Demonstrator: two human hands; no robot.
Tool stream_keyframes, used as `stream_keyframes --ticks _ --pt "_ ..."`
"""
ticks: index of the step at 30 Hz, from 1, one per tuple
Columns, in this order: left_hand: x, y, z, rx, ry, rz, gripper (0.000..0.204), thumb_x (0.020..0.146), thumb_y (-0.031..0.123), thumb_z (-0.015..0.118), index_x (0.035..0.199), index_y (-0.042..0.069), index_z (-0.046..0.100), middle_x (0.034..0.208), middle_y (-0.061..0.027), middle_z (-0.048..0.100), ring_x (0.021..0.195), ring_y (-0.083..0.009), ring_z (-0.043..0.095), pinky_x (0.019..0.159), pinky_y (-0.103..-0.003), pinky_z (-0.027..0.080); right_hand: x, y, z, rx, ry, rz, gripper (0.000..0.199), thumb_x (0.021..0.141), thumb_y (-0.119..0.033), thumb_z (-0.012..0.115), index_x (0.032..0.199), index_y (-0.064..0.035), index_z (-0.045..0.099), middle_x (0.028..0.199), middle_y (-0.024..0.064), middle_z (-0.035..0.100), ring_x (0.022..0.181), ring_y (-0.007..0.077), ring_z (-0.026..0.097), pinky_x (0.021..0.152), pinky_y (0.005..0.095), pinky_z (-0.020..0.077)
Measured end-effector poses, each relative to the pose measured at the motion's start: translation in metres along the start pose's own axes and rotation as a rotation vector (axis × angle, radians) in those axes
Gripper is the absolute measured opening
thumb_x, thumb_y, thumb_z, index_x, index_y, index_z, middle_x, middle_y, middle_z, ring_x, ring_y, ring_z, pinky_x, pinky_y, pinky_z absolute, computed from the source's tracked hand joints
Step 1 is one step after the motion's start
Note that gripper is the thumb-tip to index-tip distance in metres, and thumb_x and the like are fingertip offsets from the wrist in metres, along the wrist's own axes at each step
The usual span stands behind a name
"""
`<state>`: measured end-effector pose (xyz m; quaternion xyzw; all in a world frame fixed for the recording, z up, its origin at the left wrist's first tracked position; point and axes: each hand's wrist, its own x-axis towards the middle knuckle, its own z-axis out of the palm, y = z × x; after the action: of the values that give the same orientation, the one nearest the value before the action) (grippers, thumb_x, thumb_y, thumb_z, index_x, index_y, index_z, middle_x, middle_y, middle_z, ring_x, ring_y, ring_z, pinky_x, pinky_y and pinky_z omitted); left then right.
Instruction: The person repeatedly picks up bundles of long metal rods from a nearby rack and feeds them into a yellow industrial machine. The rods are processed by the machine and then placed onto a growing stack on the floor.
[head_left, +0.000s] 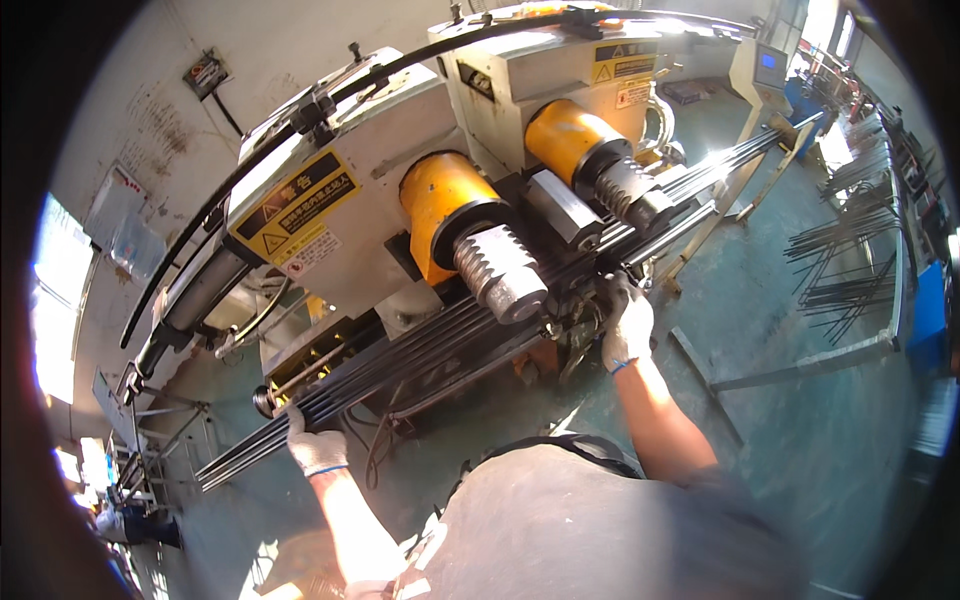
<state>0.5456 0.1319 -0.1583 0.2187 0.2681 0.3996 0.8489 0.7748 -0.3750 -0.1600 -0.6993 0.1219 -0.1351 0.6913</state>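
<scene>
- Left hand (316,450), white-gloved, curled around the bundle of long dark steel rods (420,345).
- Right hand (626,322), gloved, grips the same rods beside the ribbed grey metal roller (500,272).
- Rods lie across the white-and-yellow machine (340,190).

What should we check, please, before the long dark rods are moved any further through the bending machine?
1. Left hand gloved and closed around the rod bundle: ok.
2. Right hand gloved, at the rods beside the machine: ok; its grip cannot tell.
3. Rods lying side by side under the grooved rollers: ok.
4. Right hand clear of the rollers: not ok, very close.
5. Far rod ends resting on the stand: cannot tell.
6. Floor by the loose rods: cluttered, not ok.
</scene>
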Motion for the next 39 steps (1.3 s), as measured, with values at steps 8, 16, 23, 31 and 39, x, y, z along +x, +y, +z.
stream_keyframes --ticks 8,16,23,31,39 --pt "-0.007 -0.010 0.003 0.068 0.019 0.068 0.032 0.113 0.015 0.071 0.142 0.002 0.070 0.134 -0.0169 0.079 0.127 -0.0351 0.076 0.121 -0.054 0.058 -0.021 0.073 -0.080 0.162 -0.004 0.352 0.051 0.117 -0.047 0.065 0.128 0.0013 0.077 0.118 0.0158 0.083 0.108 0.0272 0.079 0.097 0.0413 0.0632" --pt "-0.060 -0.027 0.055 0.033 0.057 -0.147 0.034 0.115 0.023 0.068 0.141 0.002 0.074 0.139 -0.0192 0.078 0.133 -0.0389 0.072 0.123 -0.056 0.055 -0.030 0.086 -0.043 0.180 -0.191 0.395 0.050 0.117 -0.043 0.068 0.131 0.0045 0.075 0.122 0.0135 0.082 0.109 0.0207 0.077 0.099 0.0352 0.0613" --pt "-0.021 0.038 0.012 -0.066 0.078 -0.077 0.029 0.116 0.021 0.064 0.136 0.003 0.074 0.137 -0.0168 0.079 0.131 -0.0377 0.073 0.120 -0.057 0.055 -0.075 0.127 -0.045 -0.054 -0.422 0.412 0.033 0.116 -0.035 0.070 0.119 -0.0031 0.076 0.106 0.0049 0.077 0.091 0.0131 0.069 0.081 0.0307 0.0545" --pt "0.082 0.222 -0.112 -0.119 0.227 0.147 0.029 0.119 0.020 0.055 0.120 -0.004 0.071 0.118 -0.0206 0.077 0.113 -0.0395 0.074 0.109 -0.058 0.060 -0.103 0.287 -0.134 -0.032 -0.383 0.806 0.026 0.111 -0.028 0.070 0.089 -0.0136 0.067 0.072 0.0022 0.066 0.054 0.0107 0.052 0.046 0.0299 0.0293" --pt "0.129 0.369 -0.210 -0.026 0.260 0.282 0.020 0.115 0.005 0.055 0.127 -0.004 0.068 0.121 -0.0207 0.078 0.117 -0.0389 0.075 0.109 -0.054 0.063 -0.218 0.291 -0.110 -0.131 -0.461 0.783 0.025 0.110 -0.024 0.069 0.090 -0.0090 0.070 0.073 0.0054 0.068 0.052 0.0148 0.055 0.045 0.0325 0.0356"
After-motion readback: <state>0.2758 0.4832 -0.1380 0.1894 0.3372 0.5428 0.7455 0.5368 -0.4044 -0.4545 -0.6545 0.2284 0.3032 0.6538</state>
